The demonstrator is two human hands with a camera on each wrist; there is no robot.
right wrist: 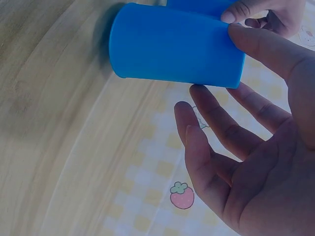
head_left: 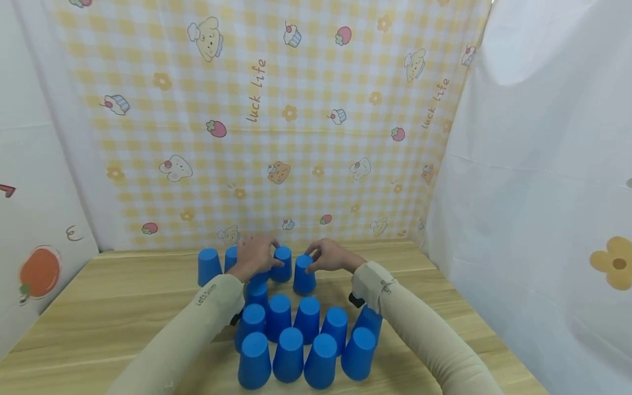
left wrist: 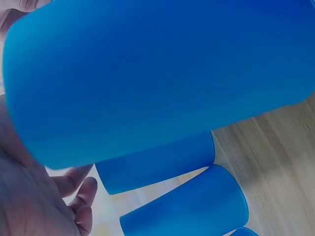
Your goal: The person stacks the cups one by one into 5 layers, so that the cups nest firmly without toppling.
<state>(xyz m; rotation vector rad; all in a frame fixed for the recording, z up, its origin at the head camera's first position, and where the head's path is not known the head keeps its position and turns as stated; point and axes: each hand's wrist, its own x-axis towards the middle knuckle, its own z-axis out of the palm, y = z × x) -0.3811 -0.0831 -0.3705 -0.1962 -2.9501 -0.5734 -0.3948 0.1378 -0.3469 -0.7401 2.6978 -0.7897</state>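
Near the back of the table, my left hand grips the upper part of a blue cup, thumb on its near side. To its right, my right hand pinches another upside-down blue cup near its top. The right wrist view shows the right thumb and fingertips on opposite sides of that cup, with the left thumb close by on the cup behind. In the left wrist view a large blue cup hides part of the left hand.
More upside-down blue cups stand left of the left hand, including one cup at the row's end. Several others, such as a front cup, cluster between the forearms. Behind the wooden table hangs a checked cloth.
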